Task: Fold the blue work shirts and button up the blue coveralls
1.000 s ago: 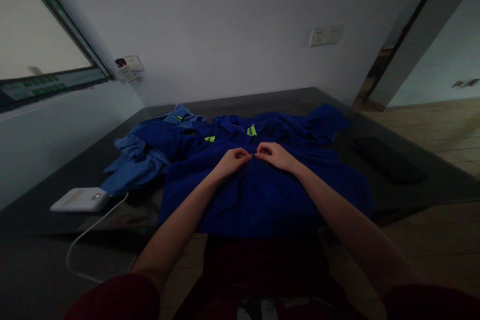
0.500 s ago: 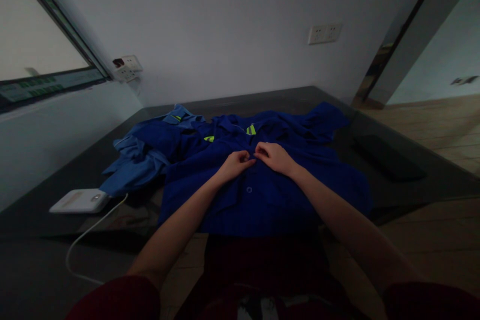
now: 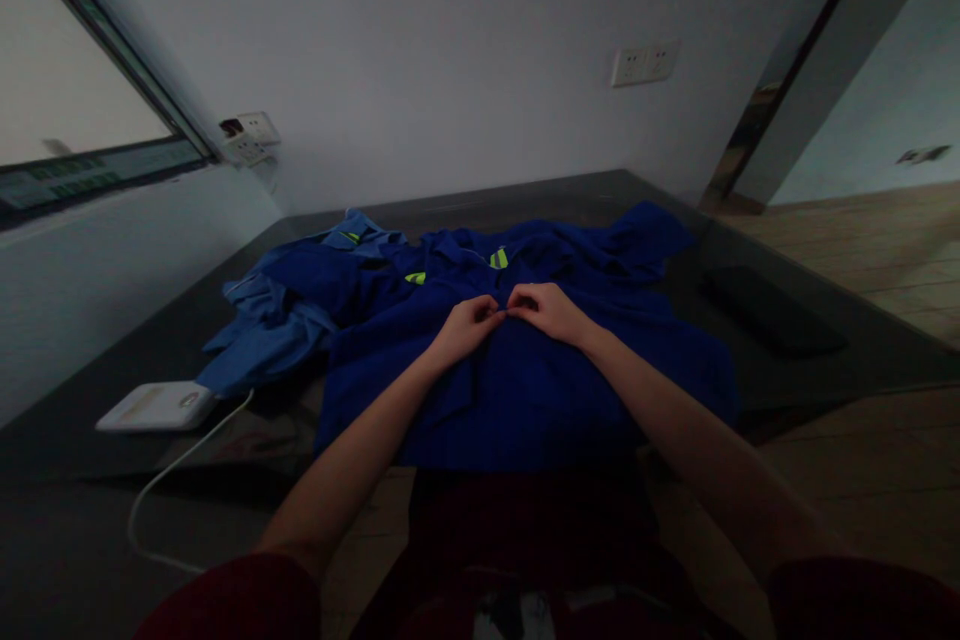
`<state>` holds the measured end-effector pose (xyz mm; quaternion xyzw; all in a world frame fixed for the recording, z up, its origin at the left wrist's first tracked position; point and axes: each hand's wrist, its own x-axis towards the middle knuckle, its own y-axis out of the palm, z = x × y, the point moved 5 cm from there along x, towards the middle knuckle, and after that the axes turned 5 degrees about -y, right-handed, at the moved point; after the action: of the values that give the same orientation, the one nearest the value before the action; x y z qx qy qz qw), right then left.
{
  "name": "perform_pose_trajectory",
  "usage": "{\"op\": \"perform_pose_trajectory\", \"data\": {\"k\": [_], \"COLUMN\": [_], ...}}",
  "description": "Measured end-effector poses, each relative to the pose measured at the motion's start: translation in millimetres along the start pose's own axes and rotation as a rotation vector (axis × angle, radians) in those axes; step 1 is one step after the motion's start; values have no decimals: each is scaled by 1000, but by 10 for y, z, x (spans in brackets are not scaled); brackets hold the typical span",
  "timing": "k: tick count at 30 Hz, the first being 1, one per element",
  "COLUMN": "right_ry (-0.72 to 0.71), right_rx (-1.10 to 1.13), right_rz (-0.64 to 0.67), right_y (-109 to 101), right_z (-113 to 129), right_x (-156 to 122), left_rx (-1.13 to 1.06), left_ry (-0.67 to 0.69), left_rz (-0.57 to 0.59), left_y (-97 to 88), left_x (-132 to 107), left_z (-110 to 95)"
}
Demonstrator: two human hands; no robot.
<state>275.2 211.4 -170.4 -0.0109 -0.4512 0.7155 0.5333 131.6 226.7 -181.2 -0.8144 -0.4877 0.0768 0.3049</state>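
Note:
A dark blue work jacket [image 3: 540, 390] with yellow-green reflective patches lies spread over the dark table, its lower edge towards me. At the middle of its front, my left hand [image 3: 471, 322] pinches the cloth between thumb and fingers. My right hand [image 3: 547, 310] does the same just beside it, and the fingertips of both hands almost meet. Whatever small part of the jacket front sits between the fingertips is too dark and too small to make out. A lighter blue garment [image 3: 281, 340] lies crumpled at the left, partly under the jacket's sleeve.
A white device [image 3: 157, 407] rests at the table's left front, with a white cable [image 3: 176, 465] nearby hanging over the edge. To the right lies a flat black object [image 3: 772, 310]. Behind the dark table [image 3: 555, 192] is a wall with sockets [image 3: 645, 64].
Both hands have stayed at the jacket front, and their fingertips have drawn slightly closer together. The round button visible below them earlier no longer shows.

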Motion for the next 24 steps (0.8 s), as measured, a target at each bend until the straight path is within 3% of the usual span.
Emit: {"op": "perform_pose_trajectory", "data": {"k": [6,13,24], "right_ry": [-157,-258,-305], "right_rx": [-46,-44,-44], "right_rz": [-20,66,15], "right_y": [-1,60,5], "right_z": [41,38,75], "right_x": [-15,-21,-26], "left_rx": [358,496,170], "left_ry": [152,206,145], "left_rz": [-27,-18,-64], "left_y": [17,19,-32], "left_x": [-65,-117,-99], "left_z": [-106,-159,-186]}}
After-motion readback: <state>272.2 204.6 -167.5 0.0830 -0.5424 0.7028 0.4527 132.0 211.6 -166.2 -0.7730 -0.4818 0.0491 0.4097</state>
